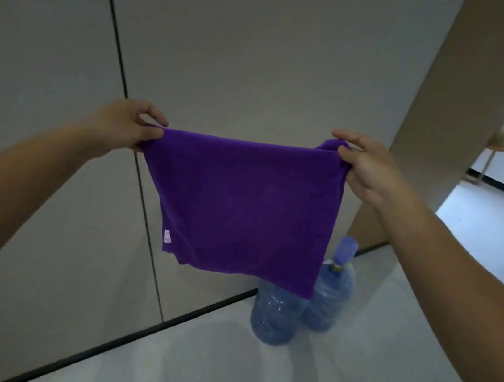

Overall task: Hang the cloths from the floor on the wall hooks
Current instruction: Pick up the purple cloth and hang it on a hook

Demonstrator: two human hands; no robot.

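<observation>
**Cloth spread, pre-hang**

Purple cloth (241,209) held taut in front of wall (264,47), above water bottles (278,317); left hand (130,128) & right hand (367,168) each pinch a top corner. No hook in view; next: locate one, drape top edge.

Bare wall (264,47) close ahead, open air above cloth (241,209). Two bottles (278,317) on floor below, against wall. Pillar (442,120) right.

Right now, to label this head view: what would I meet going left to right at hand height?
Left hand → purple cloth → right hand → small wooden table in the far room. The water bottles sit partly behind the cloth, so they are left out.
</observation>
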